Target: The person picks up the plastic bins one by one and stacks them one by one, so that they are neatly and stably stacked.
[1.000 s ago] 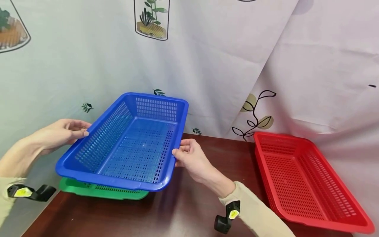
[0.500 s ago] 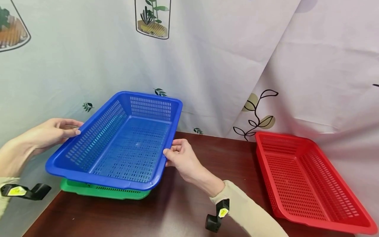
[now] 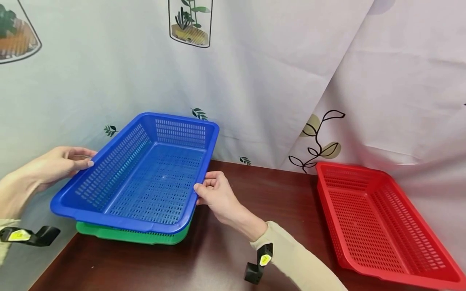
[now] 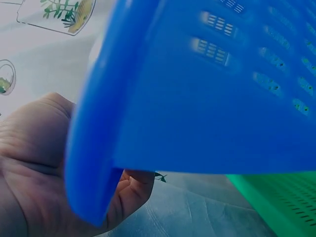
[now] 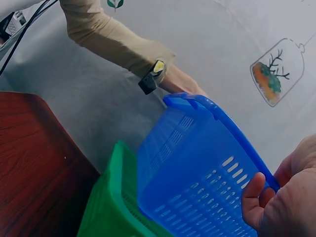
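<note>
While both hands hold its long sides, the blue basket (image 3: 156, 184) hangs above the table, open side up, over the green basket (image 3: 134, 237). It is a deep, even blue, rectangular and longer than it is wide, with rounded corners and a broad, smooth rim that catches a little shine. Its walls are pierced by rows of narrow slots, and its floor by many short, dash-like holes, with a small pale dot near the middle. A greenish tint shows through the slots of the left wall. In the left wrist view, a smooth band of plain plastic runs beside the holes.

The left hand (image 3: 58, 163) is clamped on the left rim, thumb tip on top and fingers tucked to the outside. The right hand (image 3: 218, 198) pinches the right rim, its thumb over the edge and its fingers curled against the outer side. Only part of the green basket shows below the blue one; whether the two touch I cannot tell. Well apart on the right, the red basket (image 3: 365, 228) rests on the dark reddish table (image 3: 262, 192) near a pale printed curtain (image 3: 262, 89).
</note>
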The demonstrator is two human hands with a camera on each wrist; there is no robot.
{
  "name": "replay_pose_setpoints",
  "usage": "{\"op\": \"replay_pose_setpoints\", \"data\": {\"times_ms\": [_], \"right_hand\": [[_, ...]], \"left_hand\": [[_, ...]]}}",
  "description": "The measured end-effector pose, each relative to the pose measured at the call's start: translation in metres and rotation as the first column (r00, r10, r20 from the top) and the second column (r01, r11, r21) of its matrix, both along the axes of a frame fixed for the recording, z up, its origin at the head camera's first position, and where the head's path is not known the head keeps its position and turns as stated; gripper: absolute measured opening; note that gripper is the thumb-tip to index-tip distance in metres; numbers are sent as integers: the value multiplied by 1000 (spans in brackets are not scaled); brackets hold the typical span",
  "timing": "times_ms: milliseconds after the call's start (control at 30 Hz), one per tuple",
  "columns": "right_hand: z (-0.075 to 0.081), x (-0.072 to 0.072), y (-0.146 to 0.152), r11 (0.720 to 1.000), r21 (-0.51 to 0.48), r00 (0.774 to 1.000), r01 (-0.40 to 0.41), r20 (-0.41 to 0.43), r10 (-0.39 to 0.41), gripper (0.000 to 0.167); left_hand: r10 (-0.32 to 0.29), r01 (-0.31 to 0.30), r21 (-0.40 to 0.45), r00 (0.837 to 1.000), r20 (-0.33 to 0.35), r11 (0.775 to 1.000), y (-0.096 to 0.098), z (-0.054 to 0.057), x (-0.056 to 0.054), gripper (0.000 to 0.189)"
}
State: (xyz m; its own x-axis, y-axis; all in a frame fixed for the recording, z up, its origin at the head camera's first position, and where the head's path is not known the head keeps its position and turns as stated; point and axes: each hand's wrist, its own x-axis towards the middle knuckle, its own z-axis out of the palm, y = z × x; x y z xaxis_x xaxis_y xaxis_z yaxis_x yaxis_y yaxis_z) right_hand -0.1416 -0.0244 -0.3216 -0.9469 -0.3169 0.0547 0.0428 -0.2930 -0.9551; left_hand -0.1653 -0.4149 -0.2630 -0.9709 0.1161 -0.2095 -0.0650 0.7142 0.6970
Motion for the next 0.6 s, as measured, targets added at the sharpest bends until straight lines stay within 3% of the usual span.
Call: {"op": "replay_pose_setpoints", "data": {"times_ms": [400, 600], "right_hand": [[-11, -1, -6, 1000, -6, 1000, -12, 7, 12, 32], [-16, -2, -9, 1000, 4, 1000, -7, 17, 7, 32]], "left_hand": [[-20, 17, -42, 997, -70, 999, -3, -11, 3, 45], [-18, 15, -47, 998, -64, 999, -3, -16, 2, 45]]}}
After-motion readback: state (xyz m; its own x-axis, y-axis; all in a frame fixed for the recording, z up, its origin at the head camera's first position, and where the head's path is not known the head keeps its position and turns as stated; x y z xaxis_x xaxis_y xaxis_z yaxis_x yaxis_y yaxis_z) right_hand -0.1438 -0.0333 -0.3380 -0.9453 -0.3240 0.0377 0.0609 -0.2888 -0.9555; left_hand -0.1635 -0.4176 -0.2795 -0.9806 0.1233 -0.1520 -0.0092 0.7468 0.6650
